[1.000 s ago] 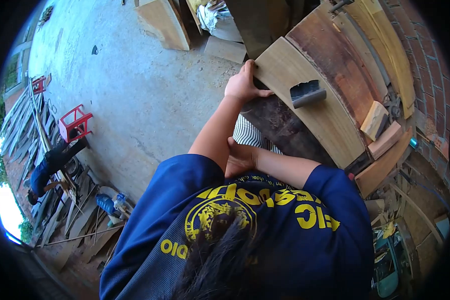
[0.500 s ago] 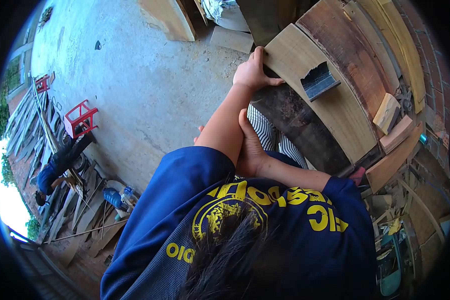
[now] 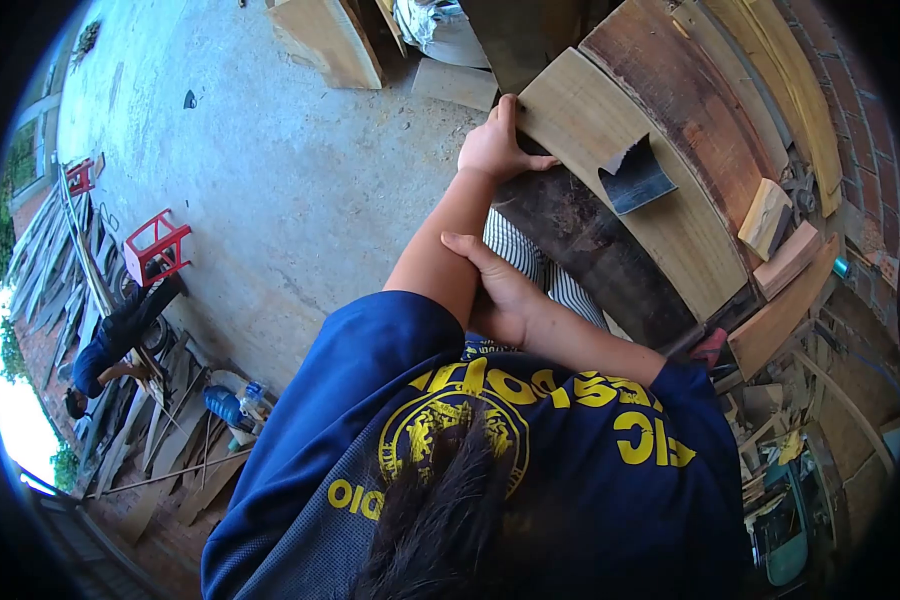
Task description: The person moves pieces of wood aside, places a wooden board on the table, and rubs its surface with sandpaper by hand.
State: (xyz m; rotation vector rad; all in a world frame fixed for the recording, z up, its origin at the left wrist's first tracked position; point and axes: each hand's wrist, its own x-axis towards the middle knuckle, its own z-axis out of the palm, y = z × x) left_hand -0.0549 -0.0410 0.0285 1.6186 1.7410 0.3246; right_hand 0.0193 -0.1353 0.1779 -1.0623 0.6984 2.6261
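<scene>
My left hand (image 3: 495,148) leans on the end of a dark, stained board (image 3: 610,240), thumb and forefinger spread along the corner of a light plank (image 3: 690,240); its other fingers are mostly hidden. My right hand (image 3: 500,300) is wrapped round my left forearm (image 3: 435,255) near the elbow, thumb on top. On the light plank lies a curled black sheet (image 3: 640,185) with a ragged, torn edge. Behind that plank runs a reddish-brown board (image 3: 685,85). Striped cloth (image 3: 515,240) covers my legs under my arms.
Small wood blocks (image 3: 765,218) and offcuts (image 3: 790,255) sit at the right end of the boards. On the concrete floor (image 3: 270,180) stands a red stool (image 3: 158,248). Another person (image 3: 110,345) bends over a heap of planks (image 3: 60,250) at the left.
The black sheet has tipped and now shows a more curved outline. My right thumb has slid left across my forearm. The view has shifted slightly; my left hand stays at the board end.
</scene>
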